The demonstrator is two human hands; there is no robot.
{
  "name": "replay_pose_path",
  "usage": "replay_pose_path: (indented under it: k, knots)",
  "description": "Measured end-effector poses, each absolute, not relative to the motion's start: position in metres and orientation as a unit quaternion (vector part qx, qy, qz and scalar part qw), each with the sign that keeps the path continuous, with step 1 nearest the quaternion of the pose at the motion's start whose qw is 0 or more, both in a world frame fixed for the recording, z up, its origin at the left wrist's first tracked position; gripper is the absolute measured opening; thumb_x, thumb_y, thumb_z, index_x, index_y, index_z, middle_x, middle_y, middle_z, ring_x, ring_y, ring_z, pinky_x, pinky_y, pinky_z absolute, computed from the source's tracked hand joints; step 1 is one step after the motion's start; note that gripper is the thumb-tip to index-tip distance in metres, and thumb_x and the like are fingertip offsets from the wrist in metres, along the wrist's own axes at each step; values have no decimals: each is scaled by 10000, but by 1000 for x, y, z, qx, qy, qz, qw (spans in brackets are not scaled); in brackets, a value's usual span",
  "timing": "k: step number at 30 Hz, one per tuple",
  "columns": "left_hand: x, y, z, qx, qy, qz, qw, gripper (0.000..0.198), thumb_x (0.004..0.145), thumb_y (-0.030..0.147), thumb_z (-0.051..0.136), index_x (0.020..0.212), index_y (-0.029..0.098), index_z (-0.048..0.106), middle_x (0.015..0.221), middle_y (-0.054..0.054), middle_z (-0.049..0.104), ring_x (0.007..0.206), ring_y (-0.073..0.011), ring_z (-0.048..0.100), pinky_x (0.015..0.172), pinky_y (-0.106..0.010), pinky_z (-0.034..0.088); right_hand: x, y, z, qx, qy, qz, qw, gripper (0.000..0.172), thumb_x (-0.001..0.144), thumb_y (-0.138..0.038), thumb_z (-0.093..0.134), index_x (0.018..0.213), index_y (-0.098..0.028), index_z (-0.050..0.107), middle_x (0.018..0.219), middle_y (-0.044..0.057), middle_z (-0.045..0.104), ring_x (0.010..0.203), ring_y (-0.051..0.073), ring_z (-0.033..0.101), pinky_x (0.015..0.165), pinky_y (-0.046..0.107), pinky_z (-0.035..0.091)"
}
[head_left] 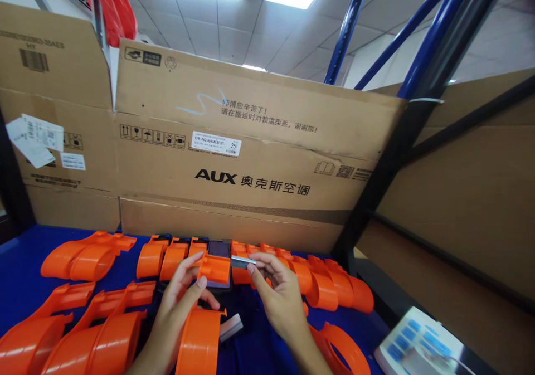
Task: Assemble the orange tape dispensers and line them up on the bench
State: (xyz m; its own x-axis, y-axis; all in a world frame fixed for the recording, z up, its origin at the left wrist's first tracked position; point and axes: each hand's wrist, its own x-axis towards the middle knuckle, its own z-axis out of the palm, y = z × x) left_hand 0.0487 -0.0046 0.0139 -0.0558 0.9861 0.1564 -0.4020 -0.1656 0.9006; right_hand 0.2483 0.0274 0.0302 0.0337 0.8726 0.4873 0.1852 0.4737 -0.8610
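Note:
My left hand [184,288] is closed around an orange plastic tape dispenser [214,269], its flat ribbed end turned up. A wide curved orange band [199,344] shows below that hand; whether it belongs to the same piece I cannot tell. Between the thumb and fingers of my right hand [281,288] is a thin metal strip [241,261]. The strip's left end meets the right edge of the dispenser's end; whether it sits inside is unclear. Beneath the hands lies a pale grey strip [230,327].
Several similar orange dispensers [94,339] stand in rows on the blue surface [20,252], left and right. A dark box [219,248] is behind my hands. Cardboard panels [251,141] wall the back. A white keypad device [418,341] sits front right, near a dark rack post [376,185].

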Motion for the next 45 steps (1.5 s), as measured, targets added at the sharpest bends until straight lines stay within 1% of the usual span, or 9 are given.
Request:
replay_pose_path:
  k: [5,11,15,18,22,28,39,42,45]
  knots:
    - [50,-6,16,411,374,634,538,606,805,472,741,1316,216,537,889,-33,736,580,-196,732,656,-323,529,250,21,38,-442,-654,263,555,269,881,-435,707,1000,-194,718,845,61,740,787,220,662,701,306,491]
    - [55,-10,21,409,383,621,548,615,765,483,774,1279,226,554,1089,-88,724,579,-195,735,645,-349,548,241,17,44,-419,-635,327,561,298,849,-456,747,995,-197,721,904,84,766,854,251,707,762,337,541]
    - [54,-10,19,416,385,631,530,575,812,477,735,1294,230,542,985,-55,734,588,-185,731,677,-339,547,238,19,43,-402,-595,376,586,391,830,-517,751,1044,-190,723,780,51,740,749,221,687,693,316,537]
    - [51,-9,17,418,379,636,527,539,829,468,721,1280,230,547,958,-50,743,580,-185,727,664,-327,538,241,22,42,-401,-580,397,587,366,833,-519,750,984,-186,758,683,14,683,623,157,593,596,264,475]
    - [50,-9,17,434,364,631,530,530,838,452,712,1293,223,565,863,-41,750,591,-197,725,651,-321,539,246,26,41,-373,-566,458,575,320,795,-495,794,879,-186,772,666,-1,642,611,128,531,585,243,440]
    - [54,-15,16,453,374,616,525,483,846,423,711,1288,274,585,1173,-79,707,593,-154,710,626,-301,536,243,22,40,-377,-569,488,544,341,780,-518,797,898,-199,765,747,14,662,650,140,543,615,249,453]
    - [53,-16,19,470,370,593,539,505,815,446,737,1278,278,623,1198,-80,687,609,-164,708,630,-312,563,238,18,44,-393,-625,462,491,352,866,-547,693,937,-202,698,753,2,631,693,157,572,630,250,445]
    - [44,-10,25,436,392,629,511,578,814,449,738,1338,266,579,968,-46,749,585,-156,692,592,-260,526,235,13,45,-426,-695,352,461,279,939,-472,610,904,-206,688,863,34,673,825,197,604,761,305,472]
    - [31,-3,31,377,418,657,501,713,805,489,734,1423,221,500,617,14,702,548,-168,665,557,-228,502,229,2,48,-468,-781,202,361,140,918,-327,645,856,-218,707,952,53,682,971,239,587,875,357,436]
